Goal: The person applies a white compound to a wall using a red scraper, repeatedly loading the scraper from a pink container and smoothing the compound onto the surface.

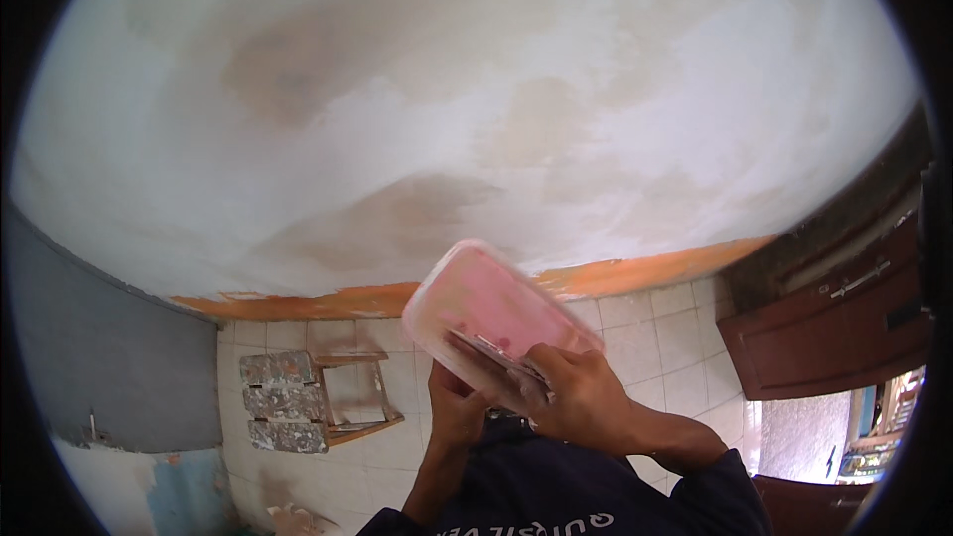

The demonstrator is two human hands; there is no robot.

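Note:
A pink plastic tub (486,303), rectangular with rounded corners and smeared with pale filler, is tilted in front of my chest. My left hand (457,412) grips its near left side from beneath, with the fingertips hidden behind it. Closed around a flat putty knife (496,359), my right hand (586,392) rests over the tub's near right part. The blade lies along the tub's near side, and its handle is mostly covered by my fingers. A little filler residue sticks to the tub's inside.
Ahead stands a wall (556,179) with white and brownish patches and an orange strip (635,268) along its base. A paint-spattered wooden step stool (288,402) is on the tiled floor (665,328) at left. A brown door (814,318) is at right, a grey panel (119,328) at far left.

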